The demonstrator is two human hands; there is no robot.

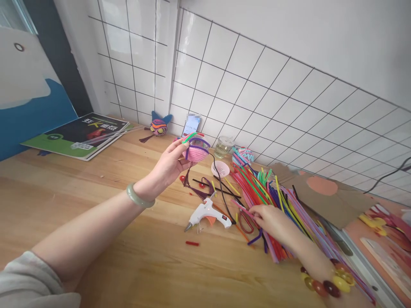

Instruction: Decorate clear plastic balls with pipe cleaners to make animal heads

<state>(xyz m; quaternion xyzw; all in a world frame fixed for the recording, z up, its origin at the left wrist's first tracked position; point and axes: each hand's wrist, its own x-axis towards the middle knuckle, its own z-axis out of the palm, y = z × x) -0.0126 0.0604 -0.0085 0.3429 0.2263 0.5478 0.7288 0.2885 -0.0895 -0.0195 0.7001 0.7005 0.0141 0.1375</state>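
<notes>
My left hand [176, 155] holds up a pink craft piece [196, 153] wrapped in fuzzy pipe cleaner, with purple bands and green and red strips along its top. A dark tassel [186, 177] hangs beneath it. To the right, my right hand [268, 218] pinches a pink pipe cleaner [241, 207] above the table. Red looped handles [246, 223], apparently of scissors, lie just below those fingers. A large bundle of coloured pipe cleaners [257, 188] spreads beside and under my right forearm. Between the hands rests a white glue gun [208, 214], nozzle pointing left.
A pink dish [220, 169] and a glass jar [224, 146] stand near the wall. A phone [192, 125] leans there beside a finished tasselled ornament [159, 124]. Books [86, 134] lie at left, cardboard [311, 192] at right. The glue gun's black cord [218, 175] curves across the middle.
</notes>
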